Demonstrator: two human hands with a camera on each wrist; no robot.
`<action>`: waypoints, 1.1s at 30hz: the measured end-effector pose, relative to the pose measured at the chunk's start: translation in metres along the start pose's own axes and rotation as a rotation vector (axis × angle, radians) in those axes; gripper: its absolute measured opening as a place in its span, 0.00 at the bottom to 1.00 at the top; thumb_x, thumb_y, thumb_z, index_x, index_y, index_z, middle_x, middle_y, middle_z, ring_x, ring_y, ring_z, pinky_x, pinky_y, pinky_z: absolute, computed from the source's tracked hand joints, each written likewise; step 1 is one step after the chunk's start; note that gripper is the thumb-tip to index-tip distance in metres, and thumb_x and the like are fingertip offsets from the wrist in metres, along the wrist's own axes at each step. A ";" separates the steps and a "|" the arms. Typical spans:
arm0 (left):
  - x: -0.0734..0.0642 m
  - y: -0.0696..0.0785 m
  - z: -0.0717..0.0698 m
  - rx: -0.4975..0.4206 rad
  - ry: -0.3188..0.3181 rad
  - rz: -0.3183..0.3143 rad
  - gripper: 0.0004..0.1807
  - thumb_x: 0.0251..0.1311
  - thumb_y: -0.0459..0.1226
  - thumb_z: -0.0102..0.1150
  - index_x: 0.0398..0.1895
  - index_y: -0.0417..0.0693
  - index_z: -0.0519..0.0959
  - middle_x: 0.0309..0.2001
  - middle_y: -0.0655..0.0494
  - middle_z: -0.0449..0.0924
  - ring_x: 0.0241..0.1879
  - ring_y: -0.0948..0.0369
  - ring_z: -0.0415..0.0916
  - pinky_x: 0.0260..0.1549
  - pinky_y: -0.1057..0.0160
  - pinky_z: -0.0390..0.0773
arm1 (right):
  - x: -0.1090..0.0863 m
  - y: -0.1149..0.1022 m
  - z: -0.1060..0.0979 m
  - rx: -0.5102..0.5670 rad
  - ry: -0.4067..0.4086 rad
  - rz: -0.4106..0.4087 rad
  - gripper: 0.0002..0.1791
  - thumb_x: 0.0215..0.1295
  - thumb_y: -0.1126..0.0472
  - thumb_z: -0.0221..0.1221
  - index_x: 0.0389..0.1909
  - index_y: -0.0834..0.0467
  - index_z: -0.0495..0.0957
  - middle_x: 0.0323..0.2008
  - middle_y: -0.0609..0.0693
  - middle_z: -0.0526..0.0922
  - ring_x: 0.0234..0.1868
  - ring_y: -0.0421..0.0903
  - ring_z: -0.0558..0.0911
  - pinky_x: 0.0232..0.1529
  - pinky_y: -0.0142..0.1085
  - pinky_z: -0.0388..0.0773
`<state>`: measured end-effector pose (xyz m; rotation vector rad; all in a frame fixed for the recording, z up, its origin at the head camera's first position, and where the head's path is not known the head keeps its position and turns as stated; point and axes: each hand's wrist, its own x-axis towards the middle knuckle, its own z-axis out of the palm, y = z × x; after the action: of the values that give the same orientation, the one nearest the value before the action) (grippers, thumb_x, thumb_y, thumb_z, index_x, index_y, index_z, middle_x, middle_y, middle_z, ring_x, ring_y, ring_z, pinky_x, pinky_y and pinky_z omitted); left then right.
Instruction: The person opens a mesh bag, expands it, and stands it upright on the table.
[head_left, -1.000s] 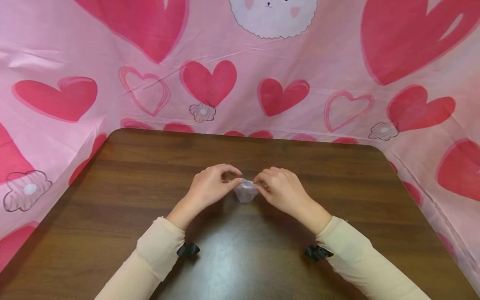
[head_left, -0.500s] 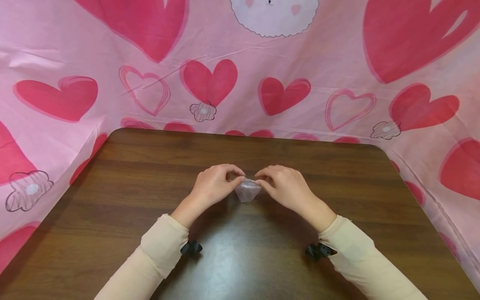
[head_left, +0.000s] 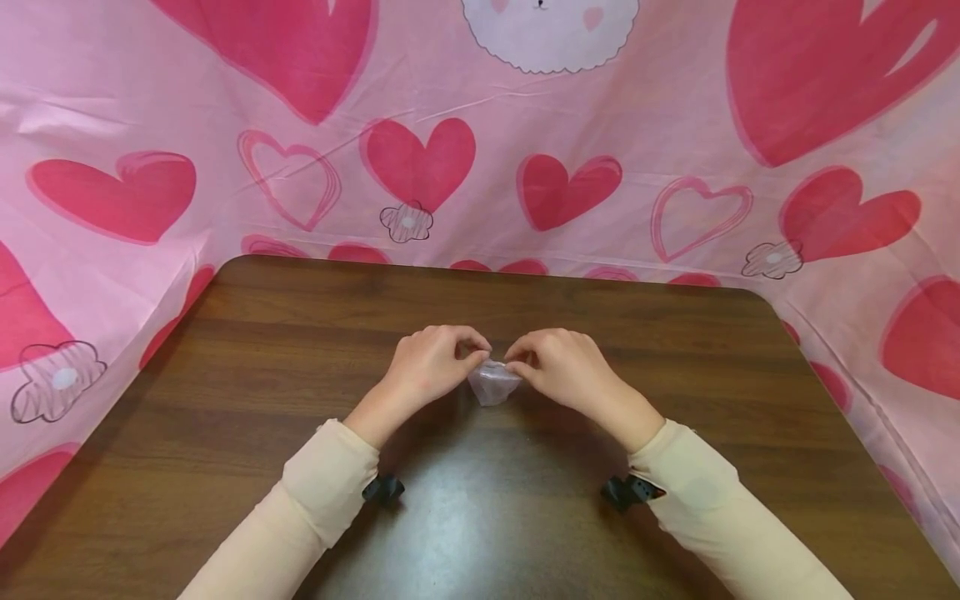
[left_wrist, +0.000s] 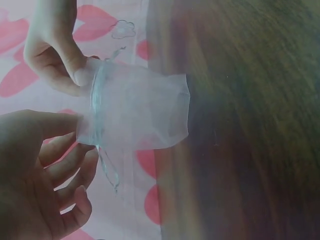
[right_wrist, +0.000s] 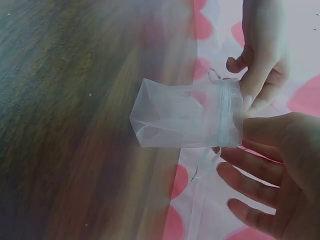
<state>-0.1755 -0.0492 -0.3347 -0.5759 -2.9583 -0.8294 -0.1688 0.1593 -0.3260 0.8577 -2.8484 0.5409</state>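
A small sheer white drawstring pouch [head_left: 493,387] hangs between both hands in the head view, mouth upward. My left hand [head_left: 431,365] pinches one side of its top edge between thumb and fingers. On the opposite side, my right hand [head_left: 564,367] pinches the edge the same way. The left wrist view shows the pouch [left_wrist: 142,107] with a shiny ribbon gathered below its mouth and a loose ribbon end [left_wrist: 110,172] trailing beside the left fingers. Through the sheer fabric, the right wrist view shows the pouch [right_wrist: 175,115] with creased lower corners.
The dark brown wooden table [head_left: 300,333] lies beneath the hands. A pink cloth [head_left: 495,100] printed with red hearts surrounds its back and sides. A black wrist device [head_left: 384,490] shows below the left sleeve, another black device [head_left: 628,492] by the right.
My right hand first shifts its fingers to a thumb-and-finger pinch on the pouch's edge, then moves slightly left. The left hand edges a little to the right. The pouch stays nearly in place.
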 end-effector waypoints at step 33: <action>0.009 0.005 -0.001 0.142 -0.106 -0.047 0.09 0.56 0.38 0.63 0.36 0.64 0.88 0.31 0.70 0.84 0.33 0.58 0.80 0.29 0.55 0.73 | 0.007 -0.004 0.000 -0.076 -0.146 0.172 0.04 0.60 0.55 0.67 0.30 0.49 0.88 0.23 0.41 0.82 0.23 0.41 0.75 0.22 0.38 0.70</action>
<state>-0.1820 -0.0430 -0.3301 -0.5615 -3.1047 -0.6031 -0.1724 0.1528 -0.3231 0.6700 -3.0727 0.4006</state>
